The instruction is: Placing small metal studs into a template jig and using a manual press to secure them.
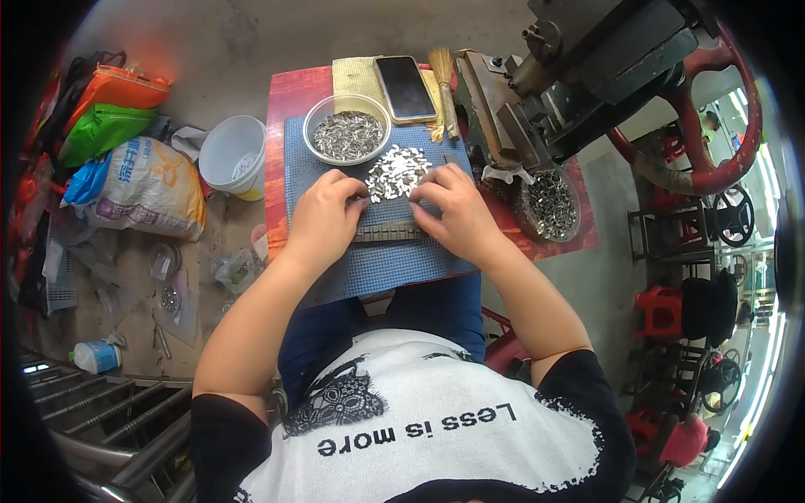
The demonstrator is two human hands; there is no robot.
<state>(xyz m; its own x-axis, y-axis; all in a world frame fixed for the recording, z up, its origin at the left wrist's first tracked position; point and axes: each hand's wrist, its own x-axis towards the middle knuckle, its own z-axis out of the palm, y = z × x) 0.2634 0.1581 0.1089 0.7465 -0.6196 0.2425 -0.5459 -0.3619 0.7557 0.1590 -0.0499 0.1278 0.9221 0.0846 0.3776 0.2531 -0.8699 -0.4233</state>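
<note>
My left hand (329, 211) is at the left end of a dark slotted metal bar (387, 234), its fingers curled together. My right hand (455, 211) is at the bar's right end, thumb and fingers drawn into a pinch. What either hand holds, if anything, is too small to make out. Between and beyond the hands lies a loose pile of small, shiny metal pieces (397, 173). A clear round bowl (388, 126) full of similar small metal pieces stands behind my left hand. All of these rest on a blue textured mat (381, 272).
Beyond the pile lie a phone (406, 88) and a small straw brush (445, 84). At right stands a dark press machine (587, 71) with a red handwheel, beside a tub of metal pieces (550, 208). A white bucket (232, 151) and stuffed sacks (138, 189) are at left.
</note>
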